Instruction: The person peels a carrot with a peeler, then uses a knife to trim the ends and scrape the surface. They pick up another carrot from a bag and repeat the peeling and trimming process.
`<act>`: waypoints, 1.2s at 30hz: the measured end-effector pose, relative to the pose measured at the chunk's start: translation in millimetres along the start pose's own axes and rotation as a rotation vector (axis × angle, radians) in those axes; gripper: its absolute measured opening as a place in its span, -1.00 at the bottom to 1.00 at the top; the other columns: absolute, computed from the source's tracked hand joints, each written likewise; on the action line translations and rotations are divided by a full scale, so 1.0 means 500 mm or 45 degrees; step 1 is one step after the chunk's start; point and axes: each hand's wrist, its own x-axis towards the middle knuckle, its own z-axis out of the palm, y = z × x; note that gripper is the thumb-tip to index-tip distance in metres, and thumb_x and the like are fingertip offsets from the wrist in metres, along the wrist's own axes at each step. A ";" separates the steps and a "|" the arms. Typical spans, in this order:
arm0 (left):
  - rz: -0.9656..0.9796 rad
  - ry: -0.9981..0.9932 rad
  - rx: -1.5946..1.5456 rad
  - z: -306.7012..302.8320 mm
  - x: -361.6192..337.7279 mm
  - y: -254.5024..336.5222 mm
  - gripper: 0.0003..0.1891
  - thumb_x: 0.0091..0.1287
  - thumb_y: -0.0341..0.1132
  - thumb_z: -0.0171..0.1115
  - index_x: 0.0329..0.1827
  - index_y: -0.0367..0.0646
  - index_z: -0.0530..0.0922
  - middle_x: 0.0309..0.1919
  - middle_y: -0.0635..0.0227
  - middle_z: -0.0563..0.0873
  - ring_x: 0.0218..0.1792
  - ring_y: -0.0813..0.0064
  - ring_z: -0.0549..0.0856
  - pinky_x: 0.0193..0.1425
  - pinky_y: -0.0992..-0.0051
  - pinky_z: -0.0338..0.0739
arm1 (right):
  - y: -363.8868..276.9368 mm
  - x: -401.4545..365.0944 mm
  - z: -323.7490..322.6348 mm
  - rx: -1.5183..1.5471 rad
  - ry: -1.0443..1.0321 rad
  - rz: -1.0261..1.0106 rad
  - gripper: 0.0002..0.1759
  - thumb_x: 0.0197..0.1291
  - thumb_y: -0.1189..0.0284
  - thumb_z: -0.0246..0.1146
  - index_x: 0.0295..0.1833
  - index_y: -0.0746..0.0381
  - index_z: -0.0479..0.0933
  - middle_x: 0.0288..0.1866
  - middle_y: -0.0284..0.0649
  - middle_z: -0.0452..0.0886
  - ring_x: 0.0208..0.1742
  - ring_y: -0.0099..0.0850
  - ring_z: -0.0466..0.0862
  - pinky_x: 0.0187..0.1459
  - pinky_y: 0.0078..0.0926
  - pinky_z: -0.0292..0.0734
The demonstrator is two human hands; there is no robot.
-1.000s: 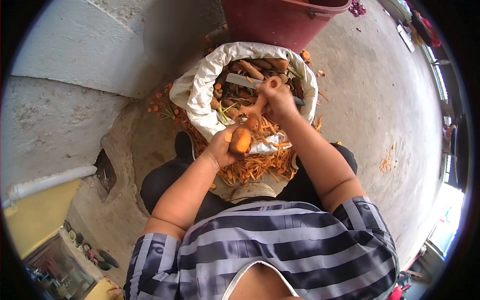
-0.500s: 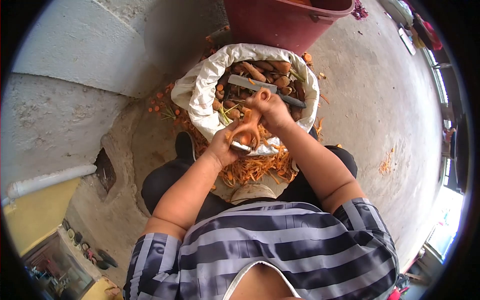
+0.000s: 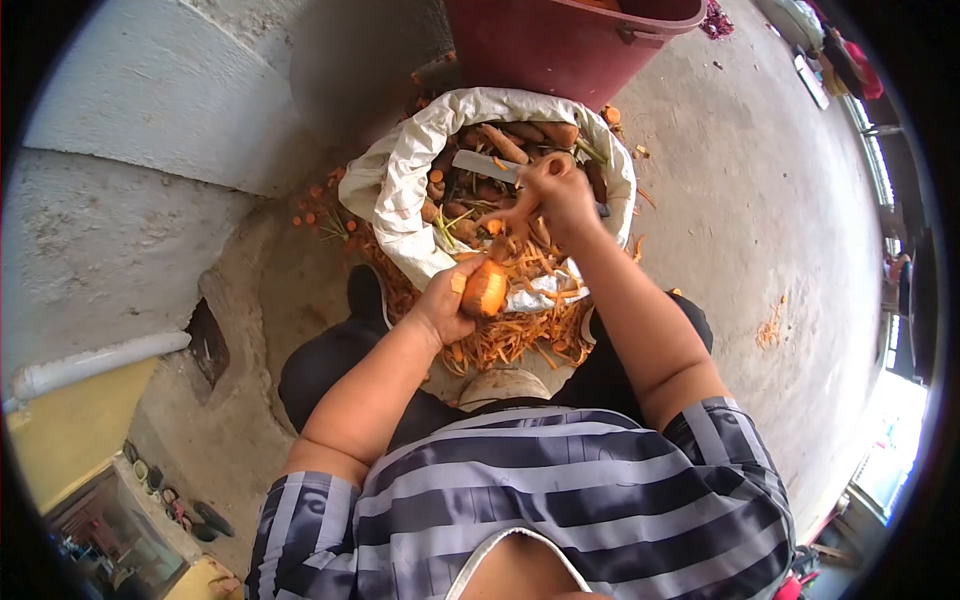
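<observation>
Since the earlier frame, the right hand (image 3: pixel 562 205) has drawn the orange peeler (image 3: pixel 520 216) up and off the carrot (image 3: pixel 485 289), toward the upper right. That hand is closed around the peeler's handle, at the centre of the frame (its edges are blurred). Just below and to the left, the left hand (image 3: pixel 447 303) grips the carrot, whose bright orange side shows. Beyond them, a knife (image 3: pixel 487 166) lies on carrots inside the white sack (image 3: pixel 402 210); peelings (image 3: pixel 510 338) heap below its rim, and a red tub (image 3: pixel 560 50) stands at the top.
</observation>
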 end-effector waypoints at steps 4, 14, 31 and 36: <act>0.092 0.069 0.082 0.021 -0.013 0.008 -0.71 0.33 -0.19 -0.12 -0.04 -0.19 0.39 -0.28 0.21 0.57 -0.30 0.35 0.60 -0.23 0.35 0.55 | 0.023 0.013 -0.014 0.202 -0.126 -0.006 -0.79 0.02 0.48 0.27 -0.34 0.23 0.34 -0.51 -0.32 0.42 -0.52 -0.49 0.52 -0.53 -0.54 0.52; 0.113 0.038 0.097 0.023 -0.017 0.010 -0.70 0.35 -0.15 -0.15 -0.01 -0.10 0.40 -0.23 0.32 0.55 -0.28 0.42 0.59 -0.28 0.32 0.57 | 0.026 0.023 -0.013 0.068 -0.028 -0.066 -0.83 0.00 0.46 0.27 -0.42 0.24 0.40 -0.61 -0.35 0.44 -0.66 -0.56 0.45 -0.66 -0.64 0.37; 0.202 -0.080 0.151 0.033 -0.014 0.000 -0.64 0.34 -0.10 -0.07 0.09 -0.10 0.36 -0.14 0.38 0.52 -0.16 0.46 0.56 -0.04 0.41 0.49 | 0.057 0.019 -0.004 0.085 -0.163 -0.014 -0.77 -0.04 0.47 0.31 -0.33 0.27 0.39 -0.48 -0.31 0.49 -0.55 -0.54 0.50 -0.59 -0.59 0.44; 0.208 -0.097 0.154 0.023 -0.015 0.001 -0.70 0.36 -0.18 -0.12 0.03 -0.12 0.39 -0.19 0.38 0.55 -0.17 0.49 0.58 -0.08 0.45 0.51 | 0.020 0.005 -0.013 0.154 -0.149 0.045 -0.79 -0.04 0.47 0.32 -0.36 0.25 0.40 -0.53 -0.34 0.45 -0.57 -0.55 0.48 -0.60 -0.63 0.37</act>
